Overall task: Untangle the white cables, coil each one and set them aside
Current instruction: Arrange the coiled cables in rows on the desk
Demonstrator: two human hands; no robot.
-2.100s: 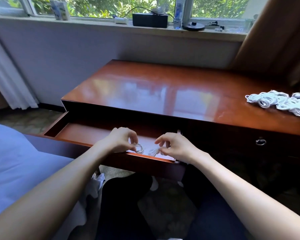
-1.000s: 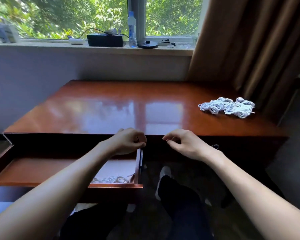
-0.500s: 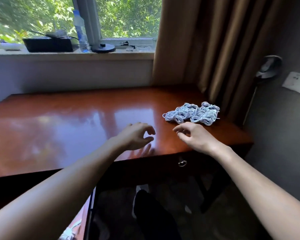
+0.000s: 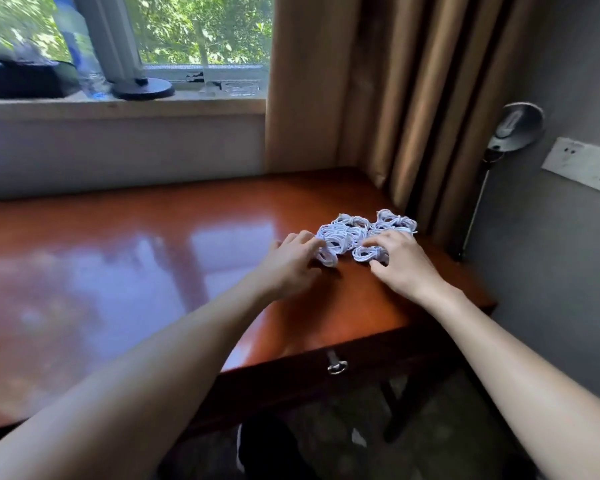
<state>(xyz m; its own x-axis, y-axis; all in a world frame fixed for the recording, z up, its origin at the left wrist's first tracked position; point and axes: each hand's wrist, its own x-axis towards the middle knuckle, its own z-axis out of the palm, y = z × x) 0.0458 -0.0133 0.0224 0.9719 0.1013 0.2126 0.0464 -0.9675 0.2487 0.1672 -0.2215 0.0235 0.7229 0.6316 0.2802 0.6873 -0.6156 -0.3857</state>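
While setting aside at centre-right pile [image 4: 347,233]: pinching coil [image 4: 327,258] in left hand [image 4: 290,268], second coil [image 4: 366,253] in right hand [image 4: 404,268]; next, likely releasing both.

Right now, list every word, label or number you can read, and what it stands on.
No text can be read.
Bottle on the windowsill: blue label, too blurred.
Wall plate: dark marks, too small to read.

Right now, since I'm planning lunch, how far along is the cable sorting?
Done: a pile of coiled white cables sits on the desk's far right corner. In hand: left hand and right hand both touch its near edge. Left: no tangled cables show.
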